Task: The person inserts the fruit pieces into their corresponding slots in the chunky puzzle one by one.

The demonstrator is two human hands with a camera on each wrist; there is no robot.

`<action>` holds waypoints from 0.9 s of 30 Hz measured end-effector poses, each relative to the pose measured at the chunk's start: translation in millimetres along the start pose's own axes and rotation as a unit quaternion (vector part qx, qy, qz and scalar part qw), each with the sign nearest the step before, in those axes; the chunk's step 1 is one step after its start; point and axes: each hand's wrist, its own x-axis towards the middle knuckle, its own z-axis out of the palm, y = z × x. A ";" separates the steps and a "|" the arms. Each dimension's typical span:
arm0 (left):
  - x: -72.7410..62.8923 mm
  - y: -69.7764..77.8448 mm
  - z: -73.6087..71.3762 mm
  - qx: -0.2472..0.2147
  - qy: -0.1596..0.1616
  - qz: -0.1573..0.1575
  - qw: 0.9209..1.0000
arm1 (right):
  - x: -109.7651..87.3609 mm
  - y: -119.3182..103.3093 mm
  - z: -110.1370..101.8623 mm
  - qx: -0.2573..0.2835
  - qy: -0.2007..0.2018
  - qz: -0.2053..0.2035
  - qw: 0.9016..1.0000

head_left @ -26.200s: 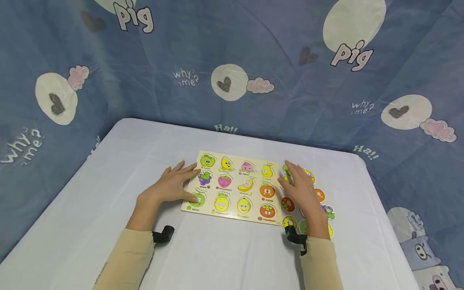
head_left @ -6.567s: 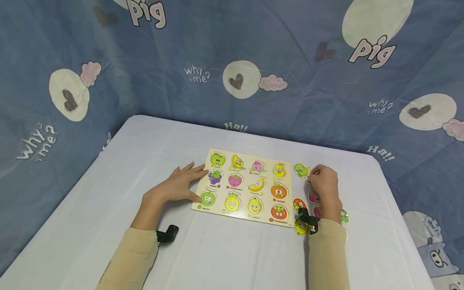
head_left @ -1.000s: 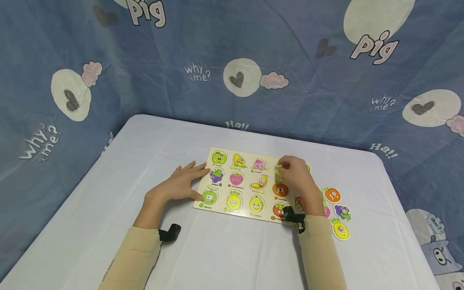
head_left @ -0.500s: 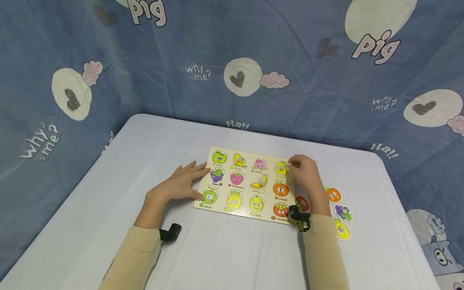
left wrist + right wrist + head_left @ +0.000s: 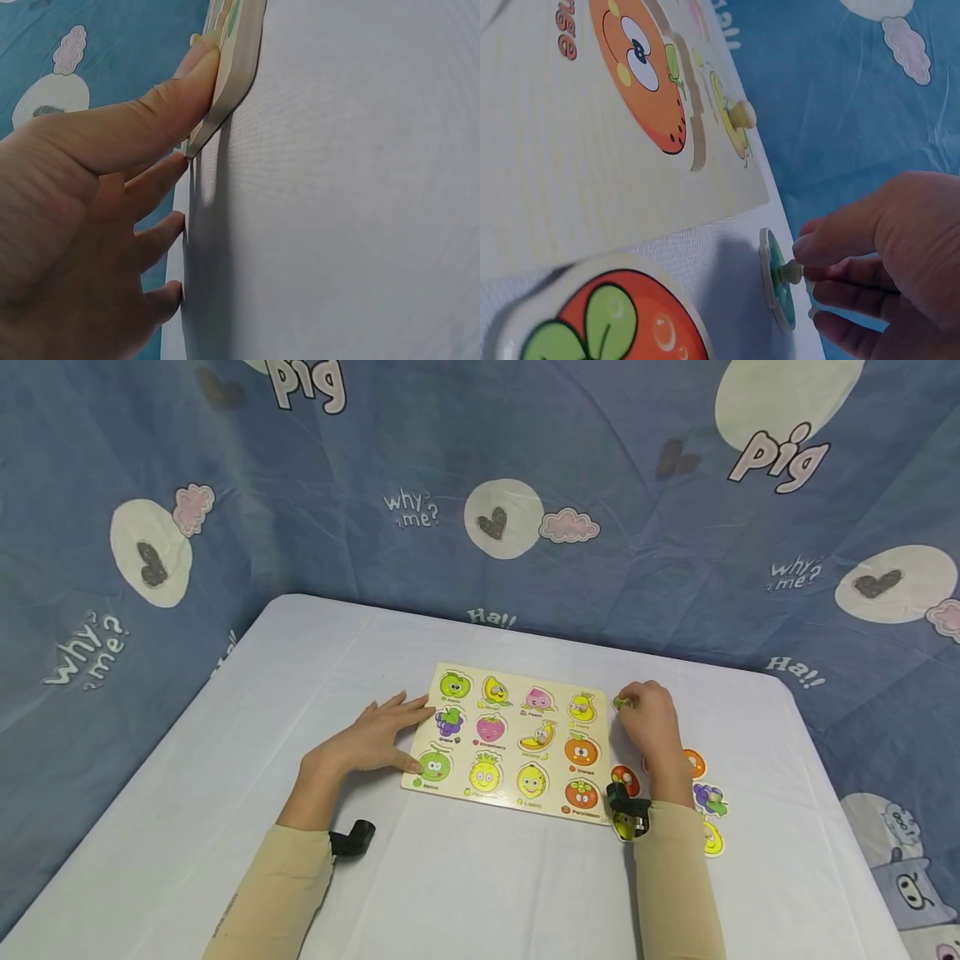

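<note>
A wooden fruit puzzle board (image 5: pixel 513 755) lies on the white table. My left hand (image 5: pixel 367 739) rests at its left edge with fingers spread; the left wrist view shows the thumb (image 5: pixel 169 105) on the board's corner. Knobbed mango (image 5: pixel 495 692), banana (image 5: pixel 538 738) and pear (image 5: pixel 582 707) pieces sit in the board. Just right of the board's top corner, my right hand (image 5: pixel 651 718) pinches a green puzzle piece, likely the apple (image 5: pixel 619 702), by its knob. In the right wrist view that green piece (image 5: pixel 782 296) stands tilted above the cloth.
Loose pieces lie right of the board: a red persimmon-like one (image 5: pixel 625 780), a yellow one (image 5: pixel 622 828), an orange (image 5: pixel 694 763), grapes (image 5: pixel 709 799) and a pineapple (image 5: pixel 713 839). My right forearm (image 5: pixel 675 868) hides others. A blue curtain (image 5: pixel 360 568) hangs behind.
My right hand has let go of the pear in the board, moved right and taken hold of the green piece. Mango, banana and pear pieces were loose in the oldest frame. Left hand unchanged.
</note>
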 end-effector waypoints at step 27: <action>-4.8 2.5 -6.0 -0.018 -0.032 -0.005 0.999 | 0.2 4.6 5.6 -0.013 -0.015 0.018 1.000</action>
